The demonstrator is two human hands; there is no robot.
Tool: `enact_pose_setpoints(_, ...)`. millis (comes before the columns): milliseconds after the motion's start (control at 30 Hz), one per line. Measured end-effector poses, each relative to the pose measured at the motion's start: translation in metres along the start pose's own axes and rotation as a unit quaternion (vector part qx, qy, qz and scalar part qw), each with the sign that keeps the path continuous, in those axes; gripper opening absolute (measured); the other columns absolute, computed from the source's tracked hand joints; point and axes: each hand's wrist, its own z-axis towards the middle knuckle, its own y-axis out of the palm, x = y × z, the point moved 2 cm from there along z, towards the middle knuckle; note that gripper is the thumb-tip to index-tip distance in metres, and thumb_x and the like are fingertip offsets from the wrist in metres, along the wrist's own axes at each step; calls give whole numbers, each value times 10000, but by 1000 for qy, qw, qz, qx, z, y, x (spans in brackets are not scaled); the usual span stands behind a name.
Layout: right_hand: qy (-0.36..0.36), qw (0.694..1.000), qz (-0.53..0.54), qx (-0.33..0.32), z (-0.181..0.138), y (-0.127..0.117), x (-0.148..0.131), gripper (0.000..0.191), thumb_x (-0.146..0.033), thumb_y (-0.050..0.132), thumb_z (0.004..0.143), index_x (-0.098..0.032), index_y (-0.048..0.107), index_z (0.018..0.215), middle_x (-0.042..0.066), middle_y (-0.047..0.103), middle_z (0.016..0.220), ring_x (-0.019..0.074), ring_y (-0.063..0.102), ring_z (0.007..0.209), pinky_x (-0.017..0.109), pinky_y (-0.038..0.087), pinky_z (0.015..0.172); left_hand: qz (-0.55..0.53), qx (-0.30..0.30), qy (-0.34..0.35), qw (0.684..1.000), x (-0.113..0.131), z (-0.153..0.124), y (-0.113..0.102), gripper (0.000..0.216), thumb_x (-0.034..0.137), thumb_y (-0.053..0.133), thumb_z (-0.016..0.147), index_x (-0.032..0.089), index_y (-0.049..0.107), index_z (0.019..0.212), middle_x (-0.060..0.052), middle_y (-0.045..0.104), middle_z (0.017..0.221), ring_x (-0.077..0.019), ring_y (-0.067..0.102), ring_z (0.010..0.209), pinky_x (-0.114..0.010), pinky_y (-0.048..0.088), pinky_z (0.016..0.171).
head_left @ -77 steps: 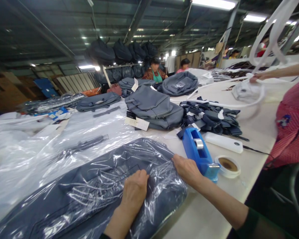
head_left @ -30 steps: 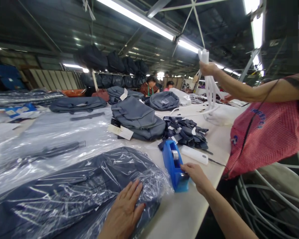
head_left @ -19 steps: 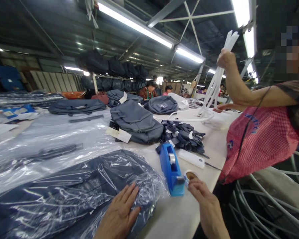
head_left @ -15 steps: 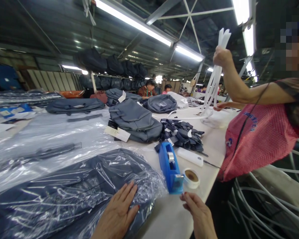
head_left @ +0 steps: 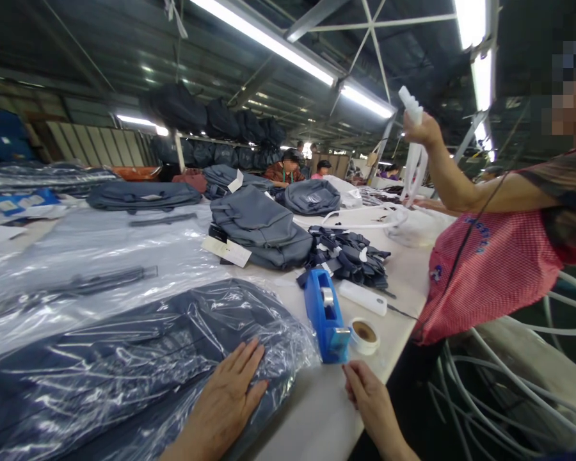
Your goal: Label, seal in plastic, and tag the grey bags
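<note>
1. One left hand (head_left: 225, 403) lies flat, fingers spread wide, palm down on the bagged dark bag (head_left: 125, 365) at the 7 o'clock part of the view; it grips nothing.
2. One right hand (head_left: 367, 397) hovers at 5 o'clock just below the tape dispenser (head_left: 324, 317), fingers drawn narrow together; whether a bit of tape sits between the fingertips cannot be told.
3. One blue tape dispenser stands on the table (head_left: 317, 410), just right of the bagged bag's crinkled plastic end.
4. One tape roll (head_left: 365, 336) lies flat beside the dispenser at its 3 o'clock, and one white oblong thing (head_left: 362, 298) lies at its 1 o'clock.
5. One heap of dark straps (head_left: 350, 256) sits past that, toward 12 o'clock.
6. Grey bags on the table: a stack of two (head_left: 262, 234) with a white tag (head_left: 226, 251), its print too small to read, one rounded grey bag (head_left: 312, 195) further off, and one long flat bag (head_left: 141, 195) at 10 o'clock.
7. One co-worker in a red checked apron (head_left: 489, 269) stands at 3 o'clock, one raised hand (head_left: 420, 131) holding white strips (head_left: 413, 160); blue writing on the apron is unreadable.
8. Two more people sit far off at 12 o'clock, under a row of dark bags on a high shelf (head_left: 221, 118).
</note>
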Motion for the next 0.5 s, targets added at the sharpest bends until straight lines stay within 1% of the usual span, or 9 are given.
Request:
enact_pose_setpoints(33, -43, 997, -52, -25, -2, -7, -6, 424, -636, 564, 745, -213, 551, 716, -37, 482, 547, 137, 472, 514, 264, 402, 534, -9, -10, -6, 1000, 0, 1, -1, 475, 392, 432, 936, 183, 494, 1357, -73, 453, 1431, -267, 489, 1275, -425, 477, 1023)
enact_pose_setpoints(67, -108, 986, -117, -53, -4, -13, -14, 378, -584, 525, 812, -217, 554, 729, -29, 501, 574, 143, 493, 541, 266, 410, 563, -19, -19, -11, 1000, 1, 1, -1, 481, 395, 432, 936, 185, 483, 1366, -73, 440, 1441, -270, 471, 1291, -434, 463, 1038)
enact_pose_setpoints(100, -188, 960, -192, -84, -7, -20, -24, 333, -510, 473, 879, -218, 551, 739, -19, 517, 606, 145, 506, 560, 264, 409, 573, -26, -27, -16, 999, 1, 1, -1, 486, 397, 434, 937, 185, 473, 1373, -76, 427, 1449, -273, 452, 1306, -444, 447, 1053)
enact_pose_setpoints(167, -347, 867, -332, -133, -13, -29, -49, 282, -306, 360, 958, -215, 539, 760, -4, 531, 650, 141, 512, 565, 251, 384, 546, -33, -41, -23, 998, 1, 1, -1, 495, 396, 440, 936, 181, 460, 1381, -84, 407, 1459, -280, 423, 1326, -461, 427, 1069)
enact_pose_setpoints(233, -444, 775, -416, -172, -17, -33, -77, 296, -114, 293, 934, -208, 532, 786, 2, 526, 659, 136, 500, 555, 243, 360, 520, -34, -42, -22, 998, 3, 1, -2, 494, 388, 451, 936, 179, 454, 1383, -89, 403, 1462, -281, 416, 1330, -463, 427, 1069)
enact_pose_setpoints(267, -470, 738, -444, -196, -17, -32, -91, 316, -50, 274, 906, -206, 525, 794, 4, 522, 661, 136, 492, 554, 242, 354, 519, -35, -37, -21, 998, 5, 0, -4, 492, 383, 461, 934, 178, 455, 1381, -92, 408, 1461, -278, 422, 1327, -461, 432, 1065)
enact_pose_setpoints(333, -494, 683, -480, -244, -15, -22, -118, 331, 14, 270, 866, -203, 514, 810, 13, 533, 696, 145, 500, 595, 254, 364, 562, -38, -31, -18, 999, 8, -1, -7, 485, 365, 481, 930, 174, 460, 1375, -103, 418, 1458, -275, 433, 1319, -456, 439, 1059)
enact_pose_setpoints(433, -519, 618, -506, -304, -3, 7, -149, 289, 23, 322, 856, -202, 497, 811, 17, 538, 741, 162, 485, 649, 282, 346, 600, -36, -31, -31, 998, 13, -1, -13, 496, 345, 525, 911, 159, 464, 1367, -155, 400, 1466, -291, 434, 1317, -467, 442, 1050)
enact_pose_setpoints(500, -533, 579, -515, -341, 9, 33, -161, 259, 27, 374, 845, -201, 497, 824, 13, 540, 769, 162, 470, 673, 287, 333, 614, -36, -28, -41, 998, 16, 0, -15, 517, 337, 561, 893, 155, 462, 1367, -192, 390, 1463, -307, 436, 1312, -477, 448, 1038)
